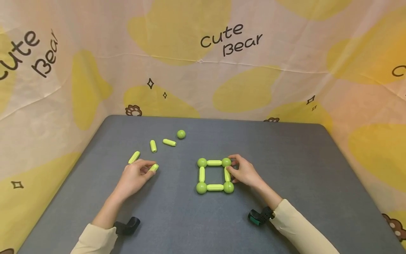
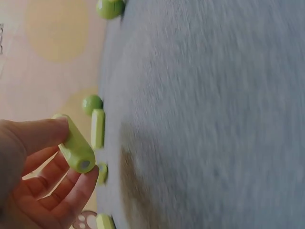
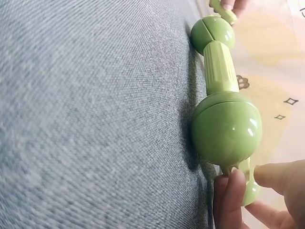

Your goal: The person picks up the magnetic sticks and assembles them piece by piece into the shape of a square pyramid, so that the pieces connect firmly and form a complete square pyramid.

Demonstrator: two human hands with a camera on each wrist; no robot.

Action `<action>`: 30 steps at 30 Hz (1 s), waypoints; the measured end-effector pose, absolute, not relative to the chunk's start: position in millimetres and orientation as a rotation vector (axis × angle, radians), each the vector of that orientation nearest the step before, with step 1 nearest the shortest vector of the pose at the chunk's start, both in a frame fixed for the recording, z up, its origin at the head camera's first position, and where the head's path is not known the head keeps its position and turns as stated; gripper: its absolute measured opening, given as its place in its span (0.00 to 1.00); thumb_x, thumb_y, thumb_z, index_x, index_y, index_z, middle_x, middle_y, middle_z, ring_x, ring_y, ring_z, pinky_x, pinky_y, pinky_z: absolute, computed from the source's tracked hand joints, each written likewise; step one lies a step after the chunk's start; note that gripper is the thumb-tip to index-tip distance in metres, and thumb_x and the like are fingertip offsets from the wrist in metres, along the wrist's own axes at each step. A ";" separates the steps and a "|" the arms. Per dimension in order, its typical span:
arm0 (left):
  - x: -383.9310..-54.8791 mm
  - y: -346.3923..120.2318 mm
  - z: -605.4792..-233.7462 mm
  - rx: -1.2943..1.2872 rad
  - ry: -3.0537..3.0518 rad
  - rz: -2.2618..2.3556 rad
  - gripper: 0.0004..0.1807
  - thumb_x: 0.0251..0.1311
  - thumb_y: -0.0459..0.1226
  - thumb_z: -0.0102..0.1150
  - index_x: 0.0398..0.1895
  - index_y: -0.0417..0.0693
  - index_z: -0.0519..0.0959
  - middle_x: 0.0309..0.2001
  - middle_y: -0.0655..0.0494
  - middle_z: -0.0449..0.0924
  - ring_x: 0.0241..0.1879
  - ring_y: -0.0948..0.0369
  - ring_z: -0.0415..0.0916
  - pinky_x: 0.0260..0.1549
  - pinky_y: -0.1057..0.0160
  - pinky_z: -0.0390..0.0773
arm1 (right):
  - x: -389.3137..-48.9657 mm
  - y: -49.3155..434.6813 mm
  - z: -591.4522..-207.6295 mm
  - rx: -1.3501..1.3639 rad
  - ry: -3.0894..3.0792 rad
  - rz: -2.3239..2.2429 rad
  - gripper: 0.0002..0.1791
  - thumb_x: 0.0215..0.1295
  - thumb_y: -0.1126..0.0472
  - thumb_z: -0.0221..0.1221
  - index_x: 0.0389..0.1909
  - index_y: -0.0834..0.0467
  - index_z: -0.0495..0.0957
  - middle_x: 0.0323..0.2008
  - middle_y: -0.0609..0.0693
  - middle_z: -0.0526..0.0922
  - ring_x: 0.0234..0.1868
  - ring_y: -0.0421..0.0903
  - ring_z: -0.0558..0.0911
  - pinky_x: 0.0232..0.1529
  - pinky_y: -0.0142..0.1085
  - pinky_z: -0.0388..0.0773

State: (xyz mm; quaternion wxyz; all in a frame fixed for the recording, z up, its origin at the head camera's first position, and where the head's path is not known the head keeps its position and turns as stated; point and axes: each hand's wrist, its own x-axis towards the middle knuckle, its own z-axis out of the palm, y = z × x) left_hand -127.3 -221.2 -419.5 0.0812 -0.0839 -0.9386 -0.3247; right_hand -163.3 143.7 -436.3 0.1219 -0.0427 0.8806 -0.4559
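Note:
My left hand (image 1: 133, 179) pinches a light green rod (image 1: 154, 167) between thumb and fingers, lifted off the table. In the left wrist view this rod (image 2: 76, 149) is tilted, and a grey round spot shows in its end. Right of centre lies a square frame of light green rods (image 1: 215, 187) with a darker green ball (image 1: 201, 188) at each corner. My right hand (image 1: 246, 172) holds the frame's right side, thumb and fingers around its rod (image 1: 227, 175). In the right wrist view the near corner ball (image 3: 227, 129) partly hides that grip.
Beyond my left hand lie three loose rods: one (image 1: 134, 157) close to the hand, another (image 1: 153, 146) further back and a third (image 1: 169, 142) beside a single green ball (image 1: 181, 134). Printed cloth walls (image 1: 177, 88) border the grey table (image 1: 285, 151).

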 end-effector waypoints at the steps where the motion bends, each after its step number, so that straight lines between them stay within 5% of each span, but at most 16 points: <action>1: -126.8 -217.9 -419.0 -0.251 -2.798 -0.992 0.13 0.49 0.32 0.65 0.41 0.43 0.82 0.32 0.54 0.79 0.30 0.61 0.78 0.31 0.62 0.77 | -163.2 143.8 -436.4 -0.123 2.571 -1.330 0.24 0.61 0.59 0.58 0.58 0.54 0.66 0.48 0.59 0.73 0.17 0.44 0.78 0.20 0.35 0.78; 30: -116.4 -118.8 -418.0 -0.517 -2.660 -1.538 0.13 0.48 0.29 0.65 0.36 0.50 0.76 0.34 0.58 0.79 0.34 0.64 0.79 0.32 0.70 0.78 | -164.7 141.7 -441.1 -0.144 2.562 -1.366 0.24 0.61 0.62 0.57 0.58 0.57 0.65 0.46 0.61 0.72 0.17 0.44 0.78 0.19 0.35 0.78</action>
